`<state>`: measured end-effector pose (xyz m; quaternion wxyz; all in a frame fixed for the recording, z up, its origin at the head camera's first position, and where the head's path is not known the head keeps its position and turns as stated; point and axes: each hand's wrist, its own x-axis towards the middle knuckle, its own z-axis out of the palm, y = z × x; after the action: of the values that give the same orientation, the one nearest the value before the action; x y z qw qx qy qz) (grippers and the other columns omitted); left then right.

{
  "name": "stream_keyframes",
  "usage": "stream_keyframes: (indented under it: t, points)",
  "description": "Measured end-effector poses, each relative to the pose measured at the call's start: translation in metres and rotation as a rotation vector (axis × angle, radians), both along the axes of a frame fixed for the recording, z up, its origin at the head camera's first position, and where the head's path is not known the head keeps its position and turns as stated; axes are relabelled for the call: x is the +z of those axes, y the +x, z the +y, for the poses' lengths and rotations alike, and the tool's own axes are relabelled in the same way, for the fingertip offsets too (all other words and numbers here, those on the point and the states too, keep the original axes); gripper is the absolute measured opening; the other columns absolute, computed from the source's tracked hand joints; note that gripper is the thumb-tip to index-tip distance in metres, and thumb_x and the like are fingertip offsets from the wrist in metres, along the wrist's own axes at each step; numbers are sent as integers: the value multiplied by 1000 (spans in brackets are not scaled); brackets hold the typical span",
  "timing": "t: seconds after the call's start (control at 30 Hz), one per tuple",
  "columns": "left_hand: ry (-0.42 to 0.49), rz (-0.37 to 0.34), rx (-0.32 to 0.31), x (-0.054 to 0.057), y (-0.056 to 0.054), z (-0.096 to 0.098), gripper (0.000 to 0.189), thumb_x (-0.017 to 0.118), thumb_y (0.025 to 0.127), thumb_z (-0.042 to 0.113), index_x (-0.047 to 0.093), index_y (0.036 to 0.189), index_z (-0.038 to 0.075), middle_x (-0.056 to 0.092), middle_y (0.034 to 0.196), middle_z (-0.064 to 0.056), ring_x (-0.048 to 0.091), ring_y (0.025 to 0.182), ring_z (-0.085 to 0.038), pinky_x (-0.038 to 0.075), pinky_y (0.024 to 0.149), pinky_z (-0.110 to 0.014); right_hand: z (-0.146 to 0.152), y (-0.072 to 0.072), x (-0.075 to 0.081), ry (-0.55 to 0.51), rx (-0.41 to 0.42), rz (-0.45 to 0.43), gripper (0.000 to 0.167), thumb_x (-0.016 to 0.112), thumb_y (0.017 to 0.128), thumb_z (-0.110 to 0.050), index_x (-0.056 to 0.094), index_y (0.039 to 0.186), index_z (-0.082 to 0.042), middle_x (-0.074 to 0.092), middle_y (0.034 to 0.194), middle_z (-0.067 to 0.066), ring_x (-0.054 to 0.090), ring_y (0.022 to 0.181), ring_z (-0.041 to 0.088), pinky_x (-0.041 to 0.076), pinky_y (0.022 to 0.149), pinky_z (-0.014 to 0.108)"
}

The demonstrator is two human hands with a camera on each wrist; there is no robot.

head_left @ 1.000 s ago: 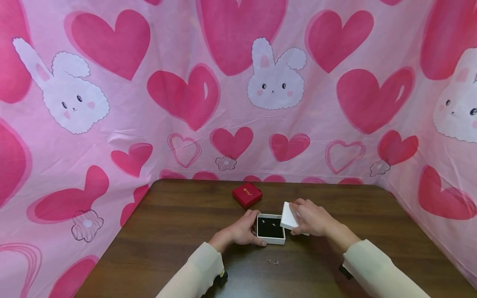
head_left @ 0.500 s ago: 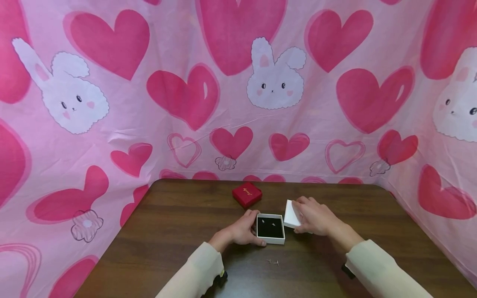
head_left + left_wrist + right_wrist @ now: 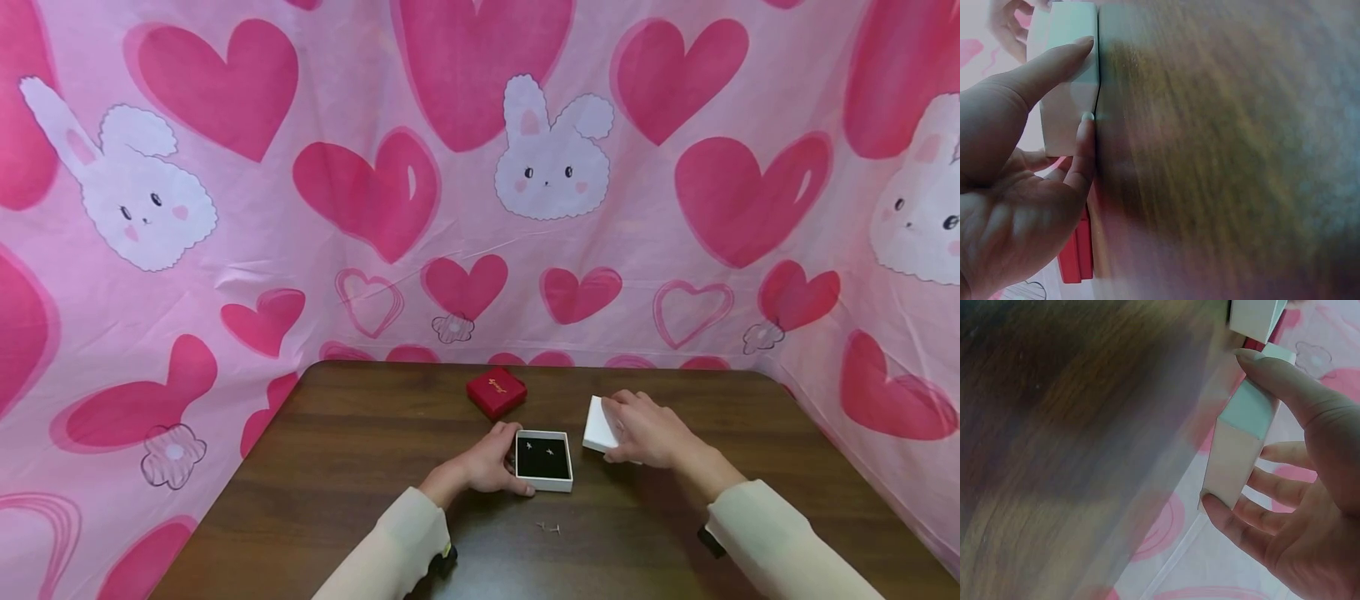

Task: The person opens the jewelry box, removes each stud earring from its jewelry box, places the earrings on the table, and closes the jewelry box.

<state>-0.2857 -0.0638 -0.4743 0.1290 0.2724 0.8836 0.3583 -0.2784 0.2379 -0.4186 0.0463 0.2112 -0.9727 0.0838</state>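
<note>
A white jewelry box base (image 3: 555, 485) stands on the table, lined with a black pad (image 3: 542, 467). Two tiny silvery pieces, probably earrings (image 3: 551, 452), sit on the pad. My left hand (image 3: 487, 462) grips the base from its left side; in the left wrist view its thumb and fingers lie against the white wall (image 3: 1063, 134). To the right, my right hand (image 3: 651, 431) holds the white box lid (image 3: 598, 427) by its edges, apart from the base. The right wrist view shows this lid (image 3: 1230, 459) tilted between thumb and fingers. Two small metal pieces (image 3: 553, 528) lie in front of the base.
A red box (image 3: 497, 393) with gold lettering stands behind the base, near the back of the brown wooden table (image 3: 375, 433). A pink cloth (image 3: 465, 200) with hearts and rabbits hangs around the table.
My right hand has carried the white lid away from the base, to the right and slightly back. The left hand and the base have stayed in place.
</note>
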Motion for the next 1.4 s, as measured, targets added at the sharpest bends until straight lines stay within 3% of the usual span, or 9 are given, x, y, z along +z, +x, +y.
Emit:
stream_keyframes:
  t: [0.57,0.97,1.2,1.4]
  points:
    - [-13,-25,4,6,1,0,91,91,76,26,39,147,5,45,126,-6,49,112,-20,45,102,-36,21,-10,-2,4,-40,9,83,91,70,-41,59,135,-1,59,129,22,56,112,40,52,79,64]
    - [-17,-28,0,5,1,0,89,92,75,25,40,145,6,46,123,-5,49,111,-19,45,101,-35,40,-14,-10,-3,-68,-32,82,89,71,-47,59,131,1,59,126,23,57,110,43,52,76,64]
    - [-13,-35,0,5,1,-1,88,92,75,24,41,144,6,46,124,-5,49,112,-20,45,102,-37,47,-15,-11,5,-93,-76,86,87,75,-48,56,136,4,56,130,27,54,115,47,49,82,70]
    - [-17,-30,-2,6,2,-1,88,91,75,24,41,145,6,46,124,-5,49,112,-20,45,103,-37,54,-18,-14,14,-90,-75,82,87,75,-46,56,133,4,59,123,24,56,110,45,51,81,66]
